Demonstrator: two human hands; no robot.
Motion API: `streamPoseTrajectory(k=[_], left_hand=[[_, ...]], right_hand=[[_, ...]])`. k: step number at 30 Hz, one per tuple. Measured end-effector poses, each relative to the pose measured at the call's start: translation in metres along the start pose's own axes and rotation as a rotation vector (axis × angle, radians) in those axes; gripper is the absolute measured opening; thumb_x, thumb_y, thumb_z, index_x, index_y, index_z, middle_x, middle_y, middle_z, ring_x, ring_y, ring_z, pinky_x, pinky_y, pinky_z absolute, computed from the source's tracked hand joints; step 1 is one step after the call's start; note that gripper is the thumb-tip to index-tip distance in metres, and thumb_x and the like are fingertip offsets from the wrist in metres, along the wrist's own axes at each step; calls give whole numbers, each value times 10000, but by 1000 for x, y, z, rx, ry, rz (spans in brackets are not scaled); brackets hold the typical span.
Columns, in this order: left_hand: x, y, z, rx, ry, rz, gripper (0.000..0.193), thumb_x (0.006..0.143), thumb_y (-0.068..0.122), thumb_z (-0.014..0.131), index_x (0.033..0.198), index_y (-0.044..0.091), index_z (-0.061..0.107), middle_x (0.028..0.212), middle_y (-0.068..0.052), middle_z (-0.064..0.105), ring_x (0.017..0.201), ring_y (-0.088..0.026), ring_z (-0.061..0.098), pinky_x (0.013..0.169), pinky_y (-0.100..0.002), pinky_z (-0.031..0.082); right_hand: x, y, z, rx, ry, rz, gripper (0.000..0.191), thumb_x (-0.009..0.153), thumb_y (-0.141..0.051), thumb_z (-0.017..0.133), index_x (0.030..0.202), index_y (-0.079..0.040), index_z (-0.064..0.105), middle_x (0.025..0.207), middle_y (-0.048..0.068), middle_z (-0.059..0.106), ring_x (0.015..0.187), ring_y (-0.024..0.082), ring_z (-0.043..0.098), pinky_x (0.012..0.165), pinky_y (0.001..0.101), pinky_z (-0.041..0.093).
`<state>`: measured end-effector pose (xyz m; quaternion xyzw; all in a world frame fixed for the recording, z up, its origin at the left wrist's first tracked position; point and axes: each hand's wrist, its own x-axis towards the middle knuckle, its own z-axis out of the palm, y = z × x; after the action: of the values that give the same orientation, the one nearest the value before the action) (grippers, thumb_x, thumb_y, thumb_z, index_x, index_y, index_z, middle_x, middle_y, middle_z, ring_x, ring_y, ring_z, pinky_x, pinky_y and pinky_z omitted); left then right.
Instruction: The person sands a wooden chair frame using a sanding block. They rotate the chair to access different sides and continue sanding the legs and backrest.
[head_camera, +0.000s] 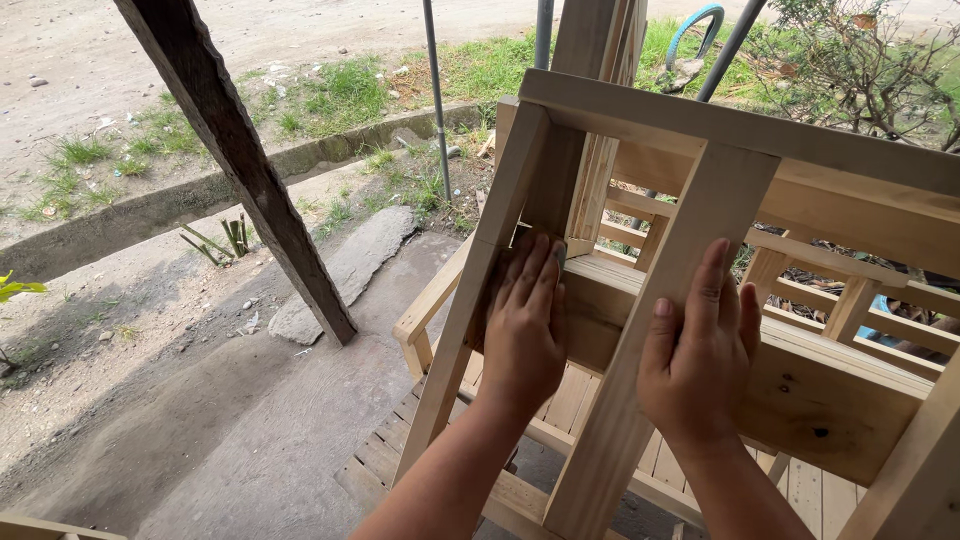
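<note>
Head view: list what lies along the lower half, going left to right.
Dirt ground → dark leaning post → flat stone → left hand flat on the pale wooden frame → slanted slat → right hand → board.

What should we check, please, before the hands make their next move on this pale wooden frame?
1. Left hand placed on the wood: ok, flat in the gap beside the left upright.
2. Right hand placed: ok, palm flat on the middle slat, fingers spread.
3. Either hand gripping anything: not ok, both lie open.
4. Top rail seated on the slat: ok, they meet with no visible gap.
5. Frame's footing: cannot tell, its lower end is out of sight.
6. Dark leaning post clear of the frame: ok, it stands apart.
</note>
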<state>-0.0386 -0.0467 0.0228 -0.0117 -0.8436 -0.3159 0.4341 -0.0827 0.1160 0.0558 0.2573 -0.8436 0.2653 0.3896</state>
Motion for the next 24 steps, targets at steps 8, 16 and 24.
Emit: streamPoseTrajectory(k=[8,16,24], left_hand=[[-2,6,-10,-7,-21,75,428,1069,99,468,1483,20,539,1562,-186,518,1507,-365,422,1220,-517,344],[-16,0,-12,62,-38,60,443,1046,98,474,1478,34,549,1549,-175,531,1487,-368,436,1213,-499,339],[25,0,-3,42,-47,73,391,1090,138,471,1457,29,547,1558,-154,527,1501,-334,440,1235,-498,355]], right_hand=[[0,-1,-2,13,-18,2,650,1106,-188,442,1645,39,157,1642,279,395,1511,365,427,1299,482,191],[-1,1,-1,1,-17,-13,661,1103,-186,439,1651,20,133,1636,272,405,1515,377,428,1296,488,193],[0,-2,-2,-10,3,-18,654,1111,-187,439,1656,-1,130,1617,259,445,1486,373,472,1285,481,223]])
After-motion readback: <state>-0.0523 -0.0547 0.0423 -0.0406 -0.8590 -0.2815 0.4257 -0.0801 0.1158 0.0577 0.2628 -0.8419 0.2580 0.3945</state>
